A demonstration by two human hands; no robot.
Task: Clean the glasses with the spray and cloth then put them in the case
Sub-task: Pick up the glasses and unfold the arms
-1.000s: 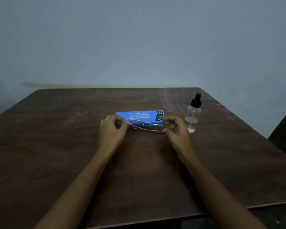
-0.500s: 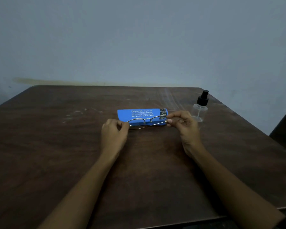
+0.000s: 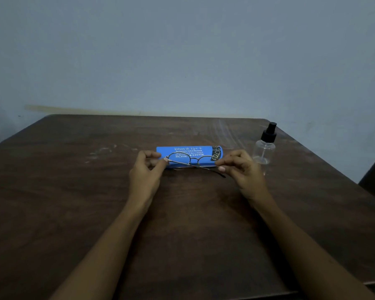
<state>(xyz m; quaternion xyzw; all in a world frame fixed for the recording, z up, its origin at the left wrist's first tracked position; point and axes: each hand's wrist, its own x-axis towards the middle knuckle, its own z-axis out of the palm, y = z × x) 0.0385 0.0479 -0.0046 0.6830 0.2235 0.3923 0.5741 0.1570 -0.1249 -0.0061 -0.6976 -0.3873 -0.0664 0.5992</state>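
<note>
My left hand (image 3: 145,172) pinches the left end of the glasses (image 3: 192,161) between thumb and forefinger, its other fingers curled toward the palm. My right hand (image 3: 241,169) pinches the right end of the same thin metal frame, fingertips closed on the wire near the hinge. The glasses are held between the two hands, lenses upright and facing me, with the round rims side by side. One temple arm is folded across behind the lenses and runs diagonally; its dark tip (image 3: 223,176) juts out past the right thumb. I cannot tell whether the frame touches the bench or is held just above it.

Taking the blue glasses case (image 3: 183,150) as landmark: the glasses sit directly in front of it, on my side, and overlap its lower edge in view. The case lies closed and lengthwise on the bench (image 3: 74,191), printed side up, white lettering across the top and a dark panel at its right end. The spray bottle (image 3: 265,146) stands upright to the right of the case, apart from it, clear-bodied with a black pump top, just beyond my right hand. Both forearms extend from the near edge of the bench toward the case. Beyond the case, the dark wooden bench ends against a pale wall (image 3: 182,50).
</note>
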